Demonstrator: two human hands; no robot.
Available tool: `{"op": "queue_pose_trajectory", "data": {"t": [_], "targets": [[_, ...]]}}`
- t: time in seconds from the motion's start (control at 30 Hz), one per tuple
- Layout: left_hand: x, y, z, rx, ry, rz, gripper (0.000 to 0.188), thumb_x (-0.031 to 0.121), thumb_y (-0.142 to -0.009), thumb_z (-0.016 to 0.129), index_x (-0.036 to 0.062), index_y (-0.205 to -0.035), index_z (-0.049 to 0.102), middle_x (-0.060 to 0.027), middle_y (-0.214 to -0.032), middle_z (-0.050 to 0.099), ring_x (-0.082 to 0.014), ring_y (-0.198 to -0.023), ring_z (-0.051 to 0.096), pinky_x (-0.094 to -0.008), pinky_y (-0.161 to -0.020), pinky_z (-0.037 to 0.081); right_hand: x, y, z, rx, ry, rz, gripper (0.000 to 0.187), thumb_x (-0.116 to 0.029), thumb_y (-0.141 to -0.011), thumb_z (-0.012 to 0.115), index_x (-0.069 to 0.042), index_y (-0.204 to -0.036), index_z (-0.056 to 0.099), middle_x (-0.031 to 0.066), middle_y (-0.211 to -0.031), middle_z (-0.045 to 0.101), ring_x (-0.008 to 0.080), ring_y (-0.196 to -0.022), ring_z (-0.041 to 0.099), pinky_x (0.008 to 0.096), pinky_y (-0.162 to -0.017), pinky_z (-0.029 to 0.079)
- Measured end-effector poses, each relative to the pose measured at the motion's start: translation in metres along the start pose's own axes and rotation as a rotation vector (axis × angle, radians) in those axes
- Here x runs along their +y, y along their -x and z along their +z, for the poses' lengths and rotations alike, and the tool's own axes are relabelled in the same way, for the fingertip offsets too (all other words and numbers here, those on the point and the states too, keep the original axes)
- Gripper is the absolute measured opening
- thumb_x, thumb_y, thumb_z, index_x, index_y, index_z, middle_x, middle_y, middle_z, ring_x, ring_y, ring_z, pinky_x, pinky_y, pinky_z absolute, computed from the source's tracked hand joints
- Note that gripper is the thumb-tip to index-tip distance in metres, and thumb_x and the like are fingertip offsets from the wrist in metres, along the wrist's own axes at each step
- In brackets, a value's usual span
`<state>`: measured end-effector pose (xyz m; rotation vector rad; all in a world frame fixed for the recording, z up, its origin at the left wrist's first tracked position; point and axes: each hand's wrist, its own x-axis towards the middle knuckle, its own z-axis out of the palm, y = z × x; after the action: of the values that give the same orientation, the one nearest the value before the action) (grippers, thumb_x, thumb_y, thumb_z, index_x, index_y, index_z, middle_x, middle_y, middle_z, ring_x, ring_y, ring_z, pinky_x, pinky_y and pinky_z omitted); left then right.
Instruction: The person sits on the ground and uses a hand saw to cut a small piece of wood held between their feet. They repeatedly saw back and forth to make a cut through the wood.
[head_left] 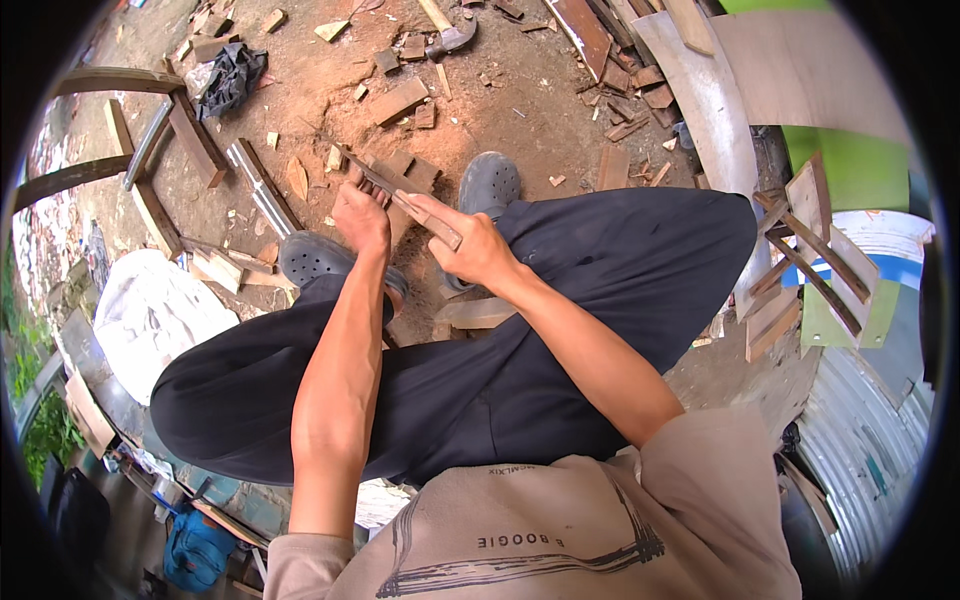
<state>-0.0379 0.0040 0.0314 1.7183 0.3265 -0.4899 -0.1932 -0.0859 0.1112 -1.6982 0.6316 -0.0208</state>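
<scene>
While both hands worked over the knees, the scene stood so:

Left hand: the left hand (360, 218) was closed around the far part of a long, thin, brownish strip of wood (400, 195), fingers curled over it.

Right hand: the right hand (470, 245) gripped the near end of the same strip, thumb laid along its top, fingers wrapped beneath.

Strip: it ran slantwise from the right hand up and left past the left hand, held in the air above the ground, its far tip over the scattered offcuts.

Feet: two grey perforated clogs (490, 182) rested on the ground just beyond the hands, one either side of the strip.

Legs: black trousers (620, 260) spread wide below the forearms.

Ground: reddish, sawdust-strewn earth (320, 90) carried many small wood offcuts (400, 100) near its far edge.

Left side: a white sack (150, 310) lay beside the left knee, and a dark crumpled cloth (230, 75) lay towards the far left corner.

Right side: a pile of thin wooden slats (810, 260) leaned by a green panel (860, 170).
</scene>
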Motion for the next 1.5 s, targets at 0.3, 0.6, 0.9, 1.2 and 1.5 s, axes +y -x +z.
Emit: {"op": "queue_pose_trajectory", "data": {"t": [0.3,0.6,0.9,1.2,1.5], "targets": [[-0.031,-0.027,-0.012,0.053,-0.227,0.136,0.039,0.032,-0.098,0.053,-0.0003,-0.101,0.076,-0.0136,-0.079,0.075,-0.0168,-0.077,0.073,-0.0320,-0.069,0.055,-0.075,0.051,-0.016,-0.001,0.089,0.134,0.062,-0.004,-0.084,0.057,-0.011,-0.145,0.053,0.0219,-0.119,0.069,0.0341,-0.102,0.071,0.0364,-0.086,0.055],[-0.062,-0.044,-0.016,-0.118,-0.194,0.147,0.061,0.038,-0.090,0.071,0.0020,-0.137,0.056,-0.0191,-0.121,0.068,-0.0271,-0.107,0.067,-0.0374,-0.092,0.053,-0.104,0.159,-0.060,0.170,0.127,-0.110,0.055,0.006,-0.081,0.059,0.005,-0.137,0.058,0.0237,-0.113,0.073,0.0182,-0.078,0.075,0.0273,-0.068,0.056],[-0.030,-0.037,-0.012,-0.252,-0.534,0.270,0.110,0.047,-0.074,0.087,-0.0078,-0.153,0.032,-0.0303,-0.148,0.047,-0.0372,-0.136,0.049,-0.0407,-0.115,0.039,-0.096,0.145,-0.056,0.273,0.166,-0.249,0.055,0.006,-0.082,0.061,0.006,-0.137,0.057,0.0236,-0.114,0.073,0.0218,-0.086,0.076,0.0292,-0.073,0.057],[-0.017,-0.027,-0.004,-0.271,-0.440,0.234,0.112,0.049,-0.078,0.084,-0.0092,-0.155,0.026,-0.0306,-0.148,0.048,-0.0346,-0.134,0.052,-0.0372,-0.111,0.042,-0.094,0.141,-0.051,0.182,0.164,-0.192,0.056,0.005,-0.082,0.062,0.003,-0.138,0.058,0.0238,-0.113,0.073,0.0265,-0.086,0.077,0.0315,-0.074,0.057],[-0.019,-0.030,-0.002,-0.306,-0.575,0.294,0.107,0.049,-0.083,0.080,-0.0059,-0.156,0.025,-0.0293,-0.149,0.048,-0.0356,-0.135,0.052,-0.0384,-0.112,0.041,-0.096,0.138,-0.050,0.196,0.156,-0.173,0.059,0.004,-0.081,0.062,-0.001,-0.139,0.058,0.0225,-0.099,0.074,0.0277,-0.080,0.076,0.0318,-0.071,0.057]]}}
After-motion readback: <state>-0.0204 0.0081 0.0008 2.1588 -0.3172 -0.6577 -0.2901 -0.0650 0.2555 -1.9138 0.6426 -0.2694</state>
